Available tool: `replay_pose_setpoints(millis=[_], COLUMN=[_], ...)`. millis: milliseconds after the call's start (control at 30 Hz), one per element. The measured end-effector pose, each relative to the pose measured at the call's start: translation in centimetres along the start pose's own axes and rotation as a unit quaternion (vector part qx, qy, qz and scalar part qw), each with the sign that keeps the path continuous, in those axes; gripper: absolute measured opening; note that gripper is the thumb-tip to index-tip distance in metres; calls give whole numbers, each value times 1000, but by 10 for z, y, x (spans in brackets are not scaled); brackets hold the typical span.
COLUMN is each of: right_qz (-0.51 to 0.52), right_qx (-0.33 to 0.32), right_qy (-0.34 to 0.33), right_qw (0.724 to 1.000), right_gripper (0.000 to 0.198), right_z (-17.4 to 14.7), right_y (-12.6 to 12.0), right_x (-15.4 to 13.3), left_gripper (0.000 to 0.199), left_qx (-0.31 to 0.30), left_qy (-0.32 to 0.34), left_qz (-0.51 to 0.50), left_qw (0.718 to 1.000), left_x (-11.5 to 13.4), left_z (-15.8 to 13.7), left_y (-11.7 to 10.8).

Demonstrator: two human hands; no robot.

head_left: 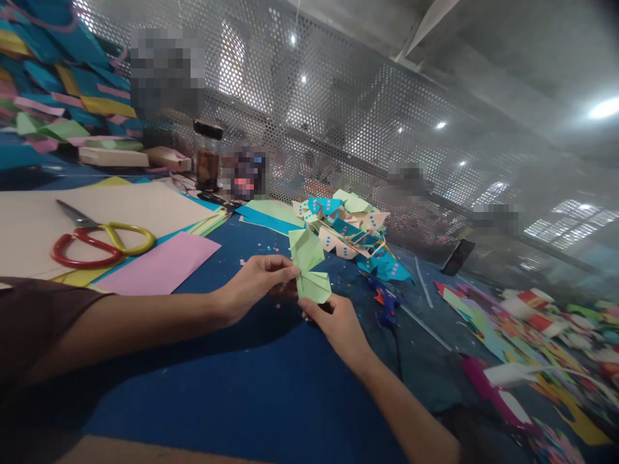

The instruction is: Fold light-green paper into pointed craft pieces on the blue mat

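Observation:
Between both hands, above the blue table, is a light green folded paper butterfly (pixel 312 254). My left hand (pixel 258 283) pinches its narrow middle between thumb and fingers. The thumb and fingers of my right hand (pixel 336 322) grip the lower wing at its bottom edge. Just behind it sits a pile of folded paper butterflies (pixel 345 232) in green, blue and cream, some with small coloured squares on the wings. A blue glue gun (pixel 388 309) with an orange trigger lies to the right of my right hand.
Red-and-yellow-handled scissors (pixel 104 238) lie on paper sheets (pixel 29 212) at left, near a pink sheet (pixel 162 264). A dark-lidded jar (pixel 207 154) stands behind. Clear glue sticks (pixel 425 325), a power strip (pixel 500 393) and paper scraps (pixel 570 406) lie rightward. A perforated metal panel (pixel 314 116) rises behind.

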State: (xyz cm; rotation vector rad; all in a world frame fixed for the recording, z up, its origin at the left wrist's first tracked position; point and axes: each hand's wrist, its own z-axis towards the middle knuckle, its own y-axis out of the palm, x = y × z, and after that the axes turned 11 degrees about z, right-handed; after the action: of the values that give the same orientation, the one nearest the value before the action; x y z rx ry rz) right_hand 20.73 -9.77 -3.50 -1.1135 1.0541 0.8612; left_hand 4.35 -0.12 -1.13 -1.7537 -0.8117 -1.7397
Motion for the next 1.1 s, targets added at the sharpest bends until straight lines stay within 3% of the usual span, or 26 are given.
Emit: replay_pose_setpoints(millis=[867,1100], right_qz=[10,-17], right_qx=[-11,-17], right_qy=[34,10], right_qw=[999,1000], right_gripper=[37,34], right_z=[0,0], right_y=[-3,-3], right_x=[3,3], left_gripper=[27,26], left_qx=[-2,-7], left_qy=[-9,-12], left_qz=[-15,-15], left_qw=[1000,1000], left_x=[-6,-6], left_z=[5,5], left_y=[-3,-3])
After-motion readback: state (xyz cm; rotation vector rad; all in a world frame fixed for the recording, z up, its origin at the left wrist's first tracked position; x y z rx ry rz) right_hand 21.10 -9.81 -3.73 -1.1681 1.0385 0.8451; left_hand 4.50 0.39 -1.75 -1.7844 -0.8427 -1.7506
